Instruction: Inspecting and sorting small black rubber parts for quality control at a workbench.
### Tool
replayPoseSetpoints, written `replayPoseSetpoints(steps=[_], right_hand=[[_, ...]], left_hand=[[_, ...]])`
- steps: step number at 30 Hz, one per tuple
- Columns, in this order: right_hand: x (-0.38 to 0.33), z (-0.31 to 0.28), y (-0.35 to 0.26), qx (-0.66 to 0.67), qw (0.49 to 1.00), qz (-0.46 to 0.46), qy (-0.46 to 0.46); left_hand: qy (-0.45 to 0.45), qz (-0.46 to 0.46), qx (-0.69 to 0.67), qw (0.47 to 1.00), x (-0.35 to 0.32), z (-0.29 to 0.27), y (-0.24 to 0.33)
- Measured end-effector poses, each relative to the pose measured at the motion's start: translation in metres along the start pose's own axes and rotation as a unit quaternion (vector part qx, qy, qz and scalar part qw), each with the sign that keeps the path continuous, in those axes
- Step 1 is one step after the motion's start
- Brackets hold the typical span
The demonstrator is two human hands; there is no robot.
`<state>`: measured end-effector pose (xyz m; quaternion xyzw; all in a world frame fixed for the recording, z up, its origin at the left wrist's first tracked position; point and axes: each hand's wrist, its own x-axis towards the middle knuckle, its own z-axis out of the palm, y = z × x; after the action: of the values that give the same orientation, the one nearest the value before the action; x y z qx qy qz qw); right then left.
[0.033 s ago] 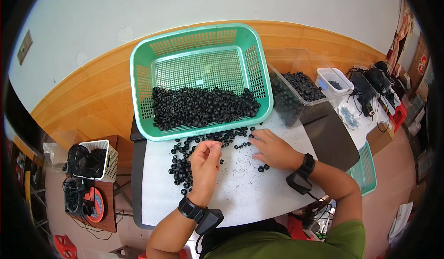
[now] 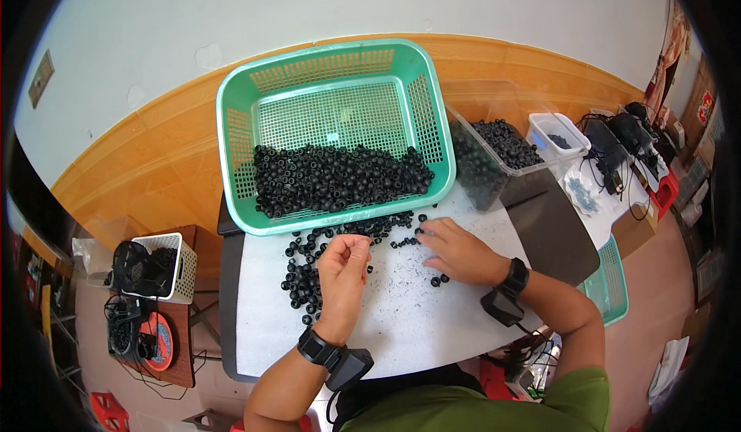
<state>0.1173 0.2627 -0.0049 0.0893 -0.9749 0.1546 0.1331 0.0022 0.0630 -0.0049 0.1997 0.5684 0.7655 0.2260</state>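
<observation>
My left hand (image 2: 343,274) is closed in a pinch over the white table sheet; anything between its fingertips is too small or hidden to make out. Beside it lies a loose spread of round black parts with holes (image 2: 305,281). To the right, my right hand (image 2: 465,253) has its fingers apart, fingertips close to a few small black pieces (image 2: 405,242) on the sheet. Two black parts (image 2: 439,280) rest just below its thumb. Behind both hands stands a green mesh basket (image 2: 231,154), its near half filled with many black parts (image 2: 340,181).
A clear plastic bin (image 2: 509,171) holding black parts stands right of the basket, with a small white tub (image 2: 532,131) beyond. A white perforated basket (image 2: 185,270) and a red dish (image 2: 160,361) sit on a side table at left. Cables lie on both sides.
My right hand has shifted very slightly to the right. My left hand stays in place, still pinched.
</observation>
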Motion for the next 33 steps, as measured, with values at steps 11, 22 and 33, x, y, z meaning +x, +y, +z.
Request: replayPoseSetpoints(steps=[11, 22, 33], right_hand=[[0.000, -0.006, 0.022, 0.053, 0.995, 0.009, 0.085], [0.005, 0.001, 0.001, 0.014, 0.996, 0.038, 0.079], [-0.014, -0.033, -0.016, 0.133, 0.988, 0.076, 0.022]], left_hand=[[-0.002, -0.002, 0.001, 1.000, 0.001, 0.002, -0.001], [-0.020, -0.002, 0.029, 0.999, 0.000, -0.001, -0.003], [-0.022, -0.011, 0.042, 0.999, 0.002, 0.001, 0.002]])
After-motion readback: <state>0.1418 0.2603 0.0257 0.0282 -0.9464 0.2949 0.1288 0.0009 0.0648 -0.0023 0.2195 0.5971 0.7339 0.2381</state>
